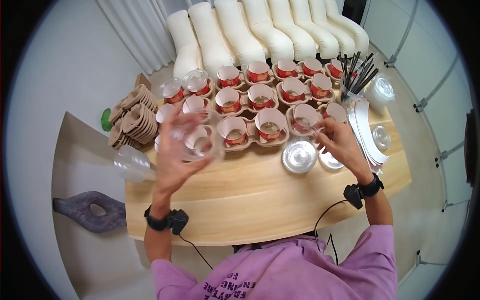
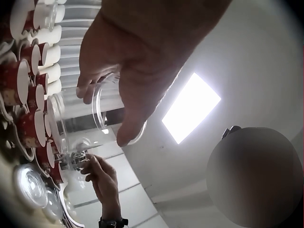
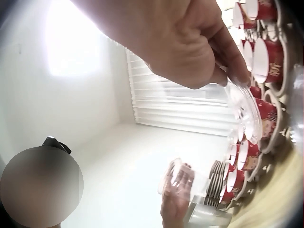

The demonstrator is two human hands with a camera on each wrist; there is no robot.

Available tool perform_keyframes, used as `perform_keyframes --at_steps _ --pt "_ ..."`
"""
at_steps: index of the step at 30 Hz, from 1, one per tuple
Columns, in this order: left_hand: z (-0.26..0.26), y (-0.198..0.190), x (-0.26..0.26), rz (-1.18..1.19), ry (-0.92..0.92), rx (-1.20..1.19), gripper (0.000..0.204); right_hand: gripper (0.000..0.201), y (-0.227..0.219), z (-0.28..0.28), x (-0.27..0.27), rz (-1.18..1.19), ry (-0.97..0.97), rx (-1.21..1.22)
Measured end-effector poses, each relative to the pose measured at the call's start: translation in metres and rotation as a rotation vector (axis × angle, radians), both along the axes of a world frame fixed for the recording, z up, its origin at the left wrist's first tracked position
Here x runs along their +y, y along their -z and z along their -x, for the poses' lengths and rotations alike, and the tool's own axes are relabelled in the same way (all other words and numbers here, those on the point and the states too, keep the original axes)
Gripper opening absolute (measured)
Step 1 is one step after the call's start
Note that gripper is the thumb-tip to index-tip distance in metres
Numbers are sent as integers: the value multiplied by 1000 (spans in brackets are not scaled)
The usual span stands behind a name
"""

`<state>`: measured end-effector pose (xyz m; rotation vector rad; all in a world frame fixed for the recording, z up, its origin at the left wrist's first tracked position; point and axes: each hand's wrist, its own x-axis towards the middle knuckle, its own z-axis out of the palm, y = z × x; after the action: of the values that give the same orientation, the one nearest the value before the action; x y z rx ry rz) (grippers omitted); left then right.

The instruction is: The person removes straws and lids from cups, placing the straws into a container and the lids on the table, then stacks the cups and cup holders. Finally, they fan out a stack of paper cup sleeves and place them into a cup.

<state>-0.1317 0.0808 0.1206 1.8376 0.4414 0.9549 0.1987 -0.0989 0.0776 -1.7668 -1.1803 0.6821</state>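
Observation:
The left hand (image 1: 175,160) grips a clear plastic cup (image 1: 212,137) above the front left of the table; in the left wrist view thumb and fingers curl round this cup (image 2: 78,114), which lies tilted on its side. Between thumb and fingertips the right hand (image 1: 341,143) pinches a clear lid, seen edge-on in the right wrist view as a thin lid (image 3: 248,114). Cup and lid are apart. Below the right hand, a stack of clear lids (image 1: 299,156) and another lid (image 1: 330,160) lie on the wooden table (image 1: 240,200).
Red paper cups (image 1: 270,125) stand in cardboard carriers across the table's back; two at the left bear clear cups or lids. Stacked carriers (image 1: 135,117) and nested clear cups (image 1: 131,162) are at left. Black straws (image 1: 356,75), white strips (image 1: 365,135) and wrapped lids (image 1: 381,90) are at right.

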Motion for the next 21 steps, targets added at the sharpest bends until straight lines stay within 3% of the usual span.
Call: perform_keyframes --at_steps 2,5,7,8,11,14,18,21 --pt "28 1 4 21 -188 -25 107 21 14 -1 -8 102 -7 23" --pt "63 -4 11 -70 -312 -96 107 21 27 -1 -13 141 17 -53" --pt "92 -6 20 -260 -498 -47 99 23 31 1 -16 134 27 -156" --pt "101 -7 20 -259 -504 -43 99 23 32 2 -17 135 20 -154" --pt "127 -11 20 -330 -735 -96 84 29 39 5 -21 -50 82 -480" --pt "157 -4 25 -292 -871 -147 83 30 37 8 -24 -133 99 -424" --pt "190 10 38 -242 -911 -175 84 29 24 17 -18 7 108 -242" --pt "188 12 38 -255 -951 -103 84 30 12 21 -6 12 -8 -296"
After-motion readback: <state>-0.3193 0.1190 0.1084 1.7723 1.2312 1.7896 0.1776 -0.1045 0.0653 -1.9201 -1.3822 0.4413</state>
